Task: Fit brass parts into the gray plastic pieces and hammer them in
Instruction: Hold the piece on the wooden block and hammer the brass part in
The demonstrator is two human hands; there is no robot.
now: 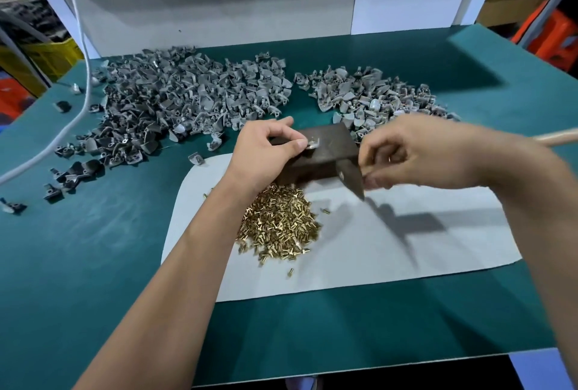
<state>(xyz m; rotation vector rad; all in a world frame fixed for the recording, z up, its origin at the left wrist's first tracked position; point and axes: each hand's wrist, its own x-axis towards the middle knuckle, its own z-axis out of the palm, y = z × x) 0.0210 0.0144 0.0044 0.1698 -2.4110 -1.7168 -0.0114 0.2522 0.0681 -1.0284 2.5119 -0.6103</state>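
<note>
Left hand (266,151) pinching a gray plastic piece (312,145) on top of the dark metal block (325,151) — grip clamped on the piece. Right hand (419,155) curled around a hammer (352,178), head blurred, just beside the block's near-right corner. Brass parts (278,227) heaped on white sheet (391,252). Two piles of gray pieces (175,101) behind, on green worktop (93,249).
</note>
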